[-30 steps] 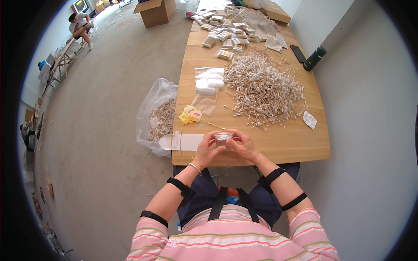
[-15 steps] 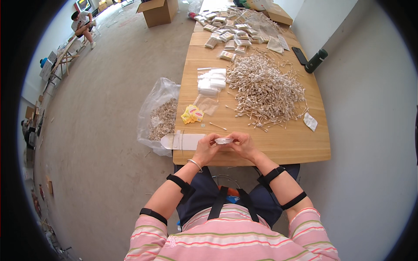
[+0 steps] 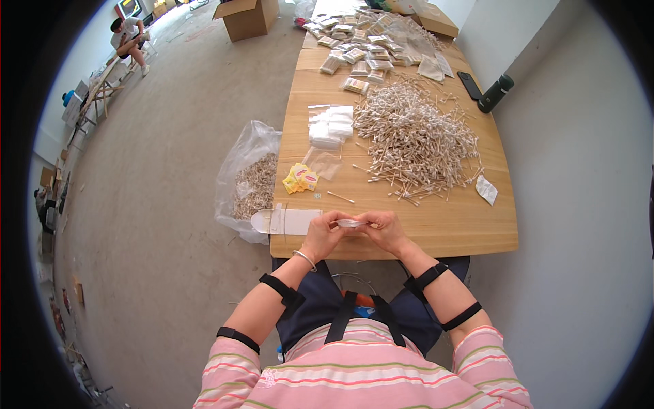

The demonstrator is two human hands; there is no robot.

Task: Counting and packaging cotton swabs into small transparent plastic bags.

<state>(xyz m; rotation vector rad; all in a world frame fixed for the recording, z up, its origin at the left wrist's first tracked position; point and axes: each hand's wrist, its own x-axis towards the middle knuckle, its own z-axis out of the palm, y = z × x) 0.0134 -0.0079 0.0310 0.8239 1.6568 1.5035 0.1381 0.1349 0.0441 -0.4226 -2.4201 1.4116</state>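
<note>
Near the table's front edge, my left hand and my right hand pinch a small white plastic packet between them. Both sets of fingers close on its sides; its contents are too small to make out. Just beyond my hands lies a single cotton swab. A big heap of cotton swabs covers the table further off to the right. Left of my left hand is a white card strip, and beyond it a small pile of yellow printed cards.
Clear plastic bags lie stacked left of the heap. Filled swab packets crowd the far end. A phone and a dark bottle stand by the wall. A plastic sack of swabs sits beside the table. One person sits far left.
The white packet has tilted a little and shows a thinner edge between my fingers. My hands have barely shifted; the other things lie as before.
</note>
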